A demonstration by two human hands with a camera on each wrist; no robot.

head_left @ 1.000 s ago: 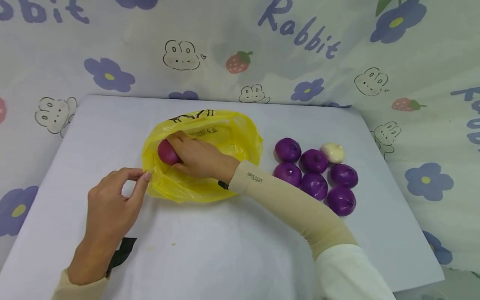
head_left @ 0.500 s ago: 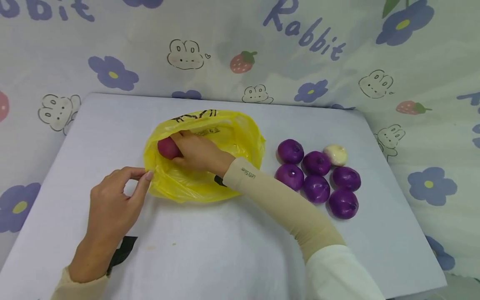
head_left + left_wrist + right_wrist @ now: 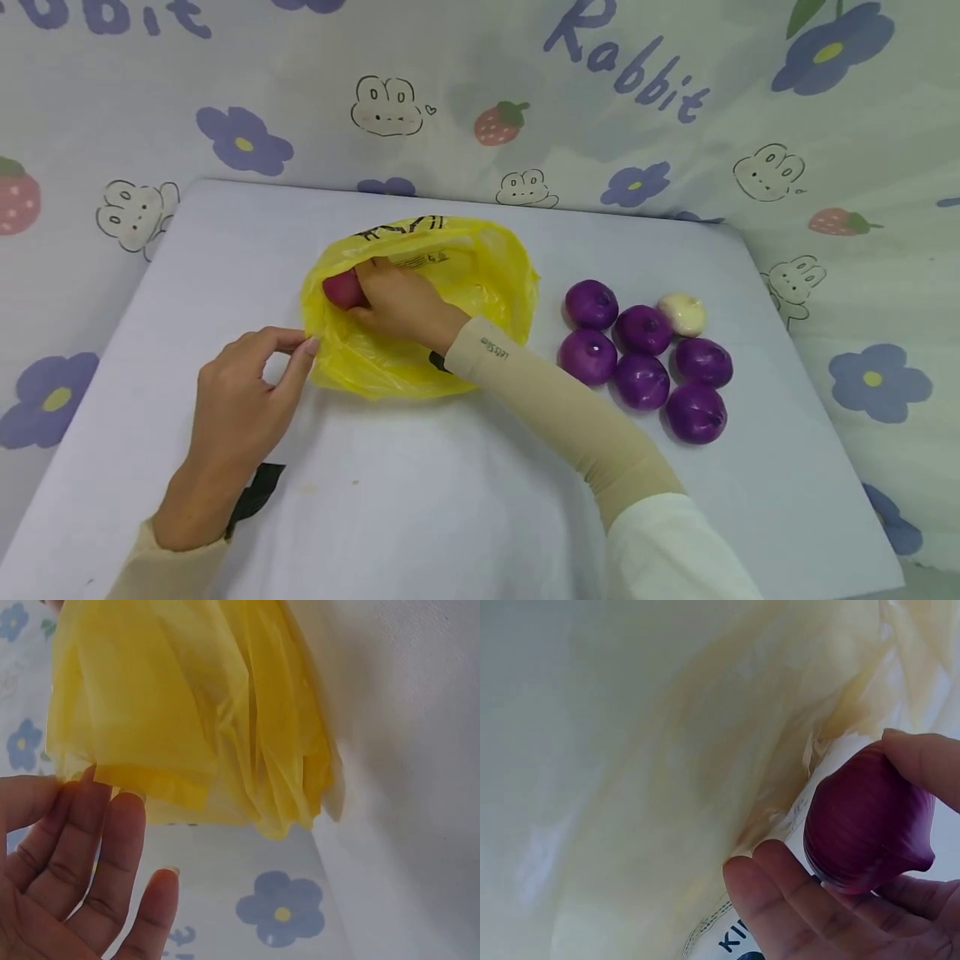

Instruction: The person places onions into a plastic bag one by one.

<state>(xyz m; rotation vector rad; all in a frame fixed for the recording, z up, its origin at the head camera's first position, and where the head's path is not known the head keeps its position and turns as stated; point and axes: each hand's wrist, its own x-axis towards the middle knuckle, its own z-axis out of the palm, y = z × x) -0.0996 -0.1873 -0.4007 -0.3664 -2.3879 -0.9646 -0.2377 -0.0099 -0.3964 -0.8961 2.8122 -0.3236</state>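
Note:
A yellow plastic bag (image 3: 360,371) stands on the white table with its mouth open. My left hand (image 3: 243,396) pinches the bag's left rim between thumb and forefinger; in the left wrist view the other fingers (image 3: 124,847) are spread beside the yellow film. Inside the bag mouth, my right hand (image 3: 405,304) holds a purple onion (image 3: 342,290) near the left wall. The right wrist view shows this onion (image 3: 866,817) between the thumb and the fingers, its pointed tip toward the palm. The bag's bottom is partly hidden by the right hand and forearm.
To the right of the bag, several purple onions (image 3: 641,382) lie in a cluster, with one pale, whitish onion (image 3: 682,314) at its back. The right forearm passes in front of the bag's near right side. A cloth with rabbit and flower prints (image 3: 442,50) hangs behind the table (image 3: 450,500).
My right hand has taken the purple onion slightly deeper into the bag, under the rim. My left hand keeps its pinch. The whole head view has shifted a little, moving the scene rightward.

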